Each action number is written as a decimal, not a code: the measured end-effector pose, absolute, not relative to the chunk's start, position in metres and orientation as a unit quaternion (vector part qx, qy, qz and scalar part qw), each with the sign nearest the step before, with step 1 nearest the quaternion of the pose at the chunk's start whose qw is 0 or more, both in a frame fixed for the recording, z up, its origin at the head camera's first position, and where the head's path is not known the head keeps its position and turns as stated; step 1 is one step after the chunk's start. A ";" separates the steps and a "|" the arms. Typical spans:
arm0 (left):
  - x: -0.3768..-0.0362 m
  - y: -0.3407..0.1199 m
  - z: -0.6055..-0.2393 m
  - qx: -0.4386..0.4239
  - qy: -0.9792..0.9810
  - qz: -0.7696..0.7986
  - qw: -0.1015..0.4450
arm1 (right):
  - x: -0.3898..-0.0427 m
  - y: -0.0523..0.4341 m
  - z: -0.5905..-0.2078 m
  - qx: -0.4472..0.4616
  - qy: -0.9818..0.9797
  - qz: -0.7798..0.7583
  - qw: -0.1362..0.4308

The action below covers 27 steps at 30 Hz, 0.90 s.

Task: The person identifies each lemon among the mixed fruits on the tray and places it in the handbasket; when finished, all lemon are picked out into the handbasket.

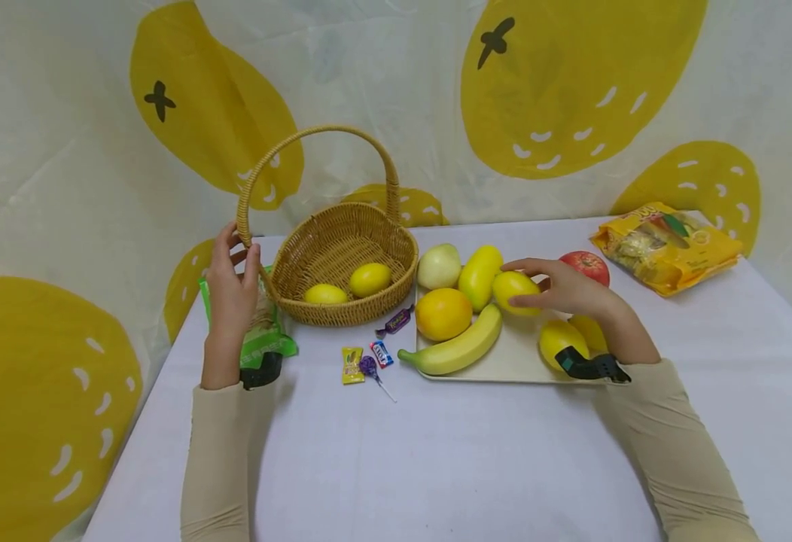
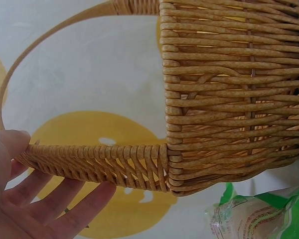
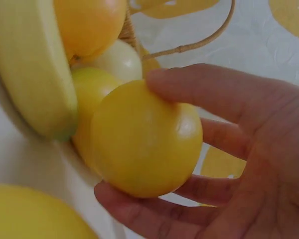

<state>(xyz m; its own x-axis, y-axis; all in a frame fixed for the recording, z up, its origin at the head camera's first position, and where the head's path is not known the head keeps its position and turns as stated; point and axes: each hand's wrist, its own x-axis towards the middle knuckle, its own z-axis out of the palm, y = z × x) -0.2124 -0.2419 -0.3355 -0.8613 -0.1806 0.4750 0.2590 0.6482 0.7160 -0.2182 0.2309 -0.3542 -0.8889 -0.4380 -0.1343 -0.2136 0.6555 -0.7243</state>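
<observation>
My right hand (image 1: 552, 290) grips a round yellow lemon (image 1: 514, 290) on the pale tray (image 1: 518, 365); in the right wrist view the thumb lies over the lemon (image 3: 144, 142) and the fingers (image 3: 154, 219) curl beneath it. My left hand (image 1: 233, 278) is at the foot of the wicker basket's handle (image 1: 315, 132). In the left wrist view its thumb (image 2: 7, 147) touches the handle (image 2: 99, 162) and its straight fingers (image 2: 70, 204) spread below it. The basket (image 1: 369, 312) holds two yellow lemons (image 1: 370, 279).
The tray also carries a banana (image 1: 457, 348), an orange (image 1: 443, 314), a pale round fruit (image 1: 440, 266), a yellow-green mango (image 1: 479, 275), a red apple (image 1: 586, 265) and more yellow fruit (image 1: 558, 336). Sweets (image 1: 381, 354) lie in front. Green packet (image 1: 263, 331) left, yellow bag (image 1: 667, 246) far right.
</observation>
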 end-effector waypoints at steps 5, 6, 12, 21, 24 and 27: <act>-0.213 -0.243 -0.336 -0.024 -0.869 -0.413 0.271 | -0.214 0.217 -0.345 -0.220 0.868 -0.429 0.120; -0.213 -0.243 -0.336 -0.023 -0.870 -0.411 0.271 | -0.214 0.213 -0.345 -0.225 0.862 -0.439 0.116; -0.214 -0.242 -0.338 -0.021 -0.869 -0.413 0.271 | -0.217 0.182 -0.346 -0.223 0.839 -0.487 0.099; -0.215 -0.241 -0.340 -0.028 -0.868 -0.413 0.274 | -0.224 0.118 -0.338 -0.244 0.777 -0.578 0.052; -0.214 -0.241 -0.339 -0.024 -0.869 -0.412 0.274 | -0.229 0.099 -0.339 -0.247 0.763 -0.596 0.049; -0.214 -0.242 -0.338 -0.020 -0.871 -0.411 0.270 | -0.235 0.082 -0.343 -0.245 0.755 -0.606 0.050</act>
<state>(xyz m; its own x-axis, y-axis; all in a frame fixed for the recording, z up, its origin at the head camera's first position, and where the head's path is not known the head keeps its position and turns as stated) -0.2135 -0.2415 -0.3382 -0.8530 -0.1865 0.4875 0.2575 0.6620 0.7038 -0.2349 0.0818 -0.3429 -0.8749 -0.4308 0.2214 -0.3098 0.1464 -0.9395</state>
